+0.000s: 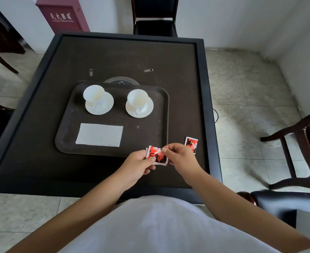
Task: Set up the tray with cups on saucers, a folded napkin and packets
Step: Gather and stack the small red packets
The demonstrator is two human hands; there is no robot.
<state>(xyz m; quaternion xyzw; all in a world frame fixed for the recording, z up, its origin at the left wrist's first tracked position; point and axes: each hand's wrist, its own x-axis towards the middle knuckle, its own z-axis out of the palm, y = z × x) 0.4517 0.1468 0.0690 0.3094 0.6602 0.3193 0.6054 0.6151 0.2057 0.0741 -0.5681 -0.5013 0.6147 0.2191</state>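
Tray (66, 143): dark, rounded corners, set on the table (41, 161) a little toward the near side, its far edge overlapping a round disc (121, 81) set in the tabletop.

Left cup (94, 93): white, on the left saucer (99, 105), far left part of the tray; handle toward the near side.

Right cup (137, 98): white, on the right saucer (147, 108), far right part of the tray; handle likewise toward the near side. The two saucers stand apart, side by side.

Napkin (99, 134): white, folded to a flat rectangle, lying in the near left part of the tray, clear of the saucers.

Held packets (157, 155): red, black and white, small and square; white edges behind the front one suggest more than one in the stack, count cannot be told. They are held above the tray's near right corner, at its rim.

Left hand (139, 161): fingers curled, thumb pressed on the lower left face of the held packets.

Right hand (179, 157): thumb and forefinger pinch the top right edge of the same packets, remaining fingers curled beneath.

Loose packet (191, 144): same print, lying on the table just right of the tray, partly behind the right hand.

Surroundings: black chair (155, 17) at the far side; dark wooden chair (300, 147) to the right; maroon cabinet (62, 15) with white lettering at far left; tiled floor (251, 84); two small grey tabs (90, 72) on the tabletop beyond the tray.
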